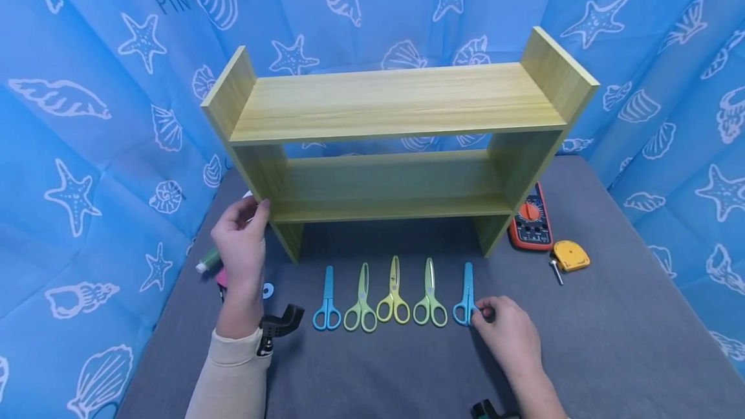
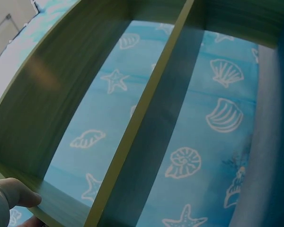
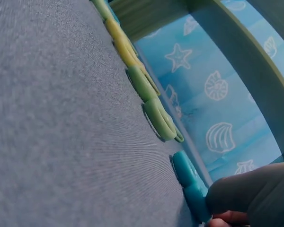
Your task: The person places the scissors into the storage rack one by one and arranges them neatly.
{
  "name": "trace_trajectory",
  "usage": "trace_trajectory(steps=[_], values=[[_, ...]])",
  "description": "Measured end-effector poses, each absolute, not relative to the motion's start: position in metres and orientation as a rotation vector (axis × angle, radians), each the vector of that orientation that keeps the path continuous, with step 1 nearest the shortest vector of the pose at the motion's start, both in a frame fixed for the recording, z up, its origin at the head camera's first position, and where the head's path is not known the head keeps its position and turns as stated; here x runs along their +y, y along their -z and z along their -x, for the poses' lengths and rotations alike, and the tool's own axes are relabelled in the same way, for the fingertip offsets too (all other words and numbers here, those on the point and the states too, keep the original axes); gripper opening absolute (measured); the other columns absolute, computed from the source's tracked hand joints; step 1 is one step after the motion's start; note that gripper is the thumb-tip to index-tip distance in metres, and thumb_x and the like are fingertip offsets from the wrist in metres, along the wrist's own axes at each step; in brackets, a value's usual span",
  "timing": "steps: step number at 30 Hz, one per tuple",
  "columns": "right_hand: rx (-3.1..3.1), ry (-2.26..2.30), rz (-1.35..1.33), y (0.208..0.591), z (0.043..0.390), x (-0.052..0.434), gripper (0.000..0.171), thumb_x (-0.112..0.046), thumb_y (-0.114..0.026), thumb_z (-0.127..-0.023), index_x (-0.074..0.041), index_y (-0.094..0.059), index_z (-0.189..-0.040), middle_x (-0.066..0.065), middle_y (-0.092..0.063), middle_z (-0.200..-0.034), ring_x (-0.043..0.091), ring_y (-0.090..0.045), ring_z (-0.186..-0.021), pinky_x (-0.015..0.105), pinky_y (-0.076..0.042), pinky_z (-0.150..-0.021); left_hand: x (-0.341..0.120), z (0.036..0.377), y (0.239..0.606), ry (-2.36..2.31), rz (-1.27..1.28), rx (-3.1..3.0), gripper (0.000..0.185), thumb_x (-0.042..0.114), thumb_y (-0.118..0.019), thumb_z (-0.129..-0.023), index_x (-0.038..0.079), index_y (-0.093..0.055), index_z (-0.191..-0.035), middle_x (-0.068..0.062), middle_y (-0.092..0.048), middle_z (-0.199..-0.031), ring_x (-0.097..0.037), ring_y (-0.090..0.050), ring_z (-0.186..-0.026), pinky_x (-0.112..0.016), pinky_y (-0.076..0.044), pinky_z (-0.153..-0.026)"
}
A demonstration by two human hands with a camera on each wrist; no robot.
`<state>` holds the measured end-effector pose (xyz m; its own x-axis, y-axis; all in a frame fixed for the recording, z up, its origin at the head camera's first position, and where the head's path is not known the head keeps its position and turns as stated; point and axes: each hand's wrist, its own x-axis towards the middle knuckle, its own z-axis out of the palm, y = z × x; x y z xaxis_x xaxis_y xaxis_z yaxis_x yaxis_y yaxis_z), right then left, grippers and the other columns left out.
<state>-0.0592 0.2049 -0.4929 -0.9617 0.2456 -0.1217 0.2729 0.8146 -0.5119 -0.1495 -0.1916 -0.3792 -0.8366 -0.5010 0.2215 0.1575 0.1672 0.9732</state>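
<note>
Blue scissors (image 1: pixel 468 296); right hand (image 1: pixel 511 333) apparently pinches them.

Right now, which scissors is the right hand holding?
The blue pair at the row's right end: only it has the right hand on it. The other blue pair is at the left end; between lie two green pairs and a yellow one.

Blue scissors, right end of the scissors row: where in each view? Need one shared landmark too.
Head: blue scissors in the lower half, right of centre, upright in the picture.
Left wrist: not in it.
Right wrist: lower half, right of centre; handle loops show.
Shared landmark: wooden shelf, middle of head, across most of left wrist, upper right of right wrist.
</note>
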Motion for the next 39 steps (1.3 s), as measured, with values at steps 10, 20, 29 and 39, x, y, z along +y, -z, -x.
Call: trace_trajectory(steps=[10,20,29,39], values=[[2.893,0.95,-0.41,0.474,0.052,0.211,0.01,-0.012,-0.075,-0.083,-0.004,-0.077,-0.089,-0.002,-0.064,-0.072,0.017,-0.054,-0.065,0.03,-0.043,-0.055,-0.19,0.151,0.379,1.716,-0.3,-1.952,0.033,0.035,-0.073,-0.096,0.011,-0.075,-0.118,-0.006,-0.07,-0.118,-0.02,-0.066,-0.108,-0.031,-0.055,-0.095],[2.874,1.091,-0.404,0.417,0.04,0.229,0.017,-0.014,-0.073,-0.086,-0.003,-0.077,-0.099,0.001,-0.069,-0.08,0.017,-0.06,-0.072,0.026,-0.05,-0.059,-0.191,0.151,0.379,1.7,-0.278,-1.941,0.033,0.035,-0.073,-0.097,0.009,-0.075,-0.117,-0.006,-0.07,-0.116,-0.02,-0.067,-0.107,-0.031,-0.055,-0.095],[2.978,1.182,-0.24,0.373,0.032,0.24,0.014,-0.013,-0.076,-0.092,-0.002,-0.077,-0.101,0.003,-0.071,-0.084,0.015,-0.062,-0.067,0.025,-0.051,-0.057,-0.191,0.15,0.379,1.698,-0.282,-1.94,0.034,0.035,-0.073,-0.097,0.009,-0.075,-0.118,-0.006,-0.07,-0.116,-0.019,-0.067,-0.107,-0.031,-0.055,-0.096],[3.059,1.444,0.038,0.327,0.032,0.251,0.012,-0.004,-0.079,-0.089,-0.001,-0.077,-0.1,-0.008,-0.071,-0.087,0.01,-0.067,-0.066,0.02,-0.053,-0.058,-0.192,0.151,0.382,1.683,-0.258,-1.924,0.032,0.032,-0.073,-0.097,0.008,-0.075,-0.117,-0.007,-0.07,-0.114,-0.02,-0.067,-0.104,-0.027,-0.056,-0.091]])
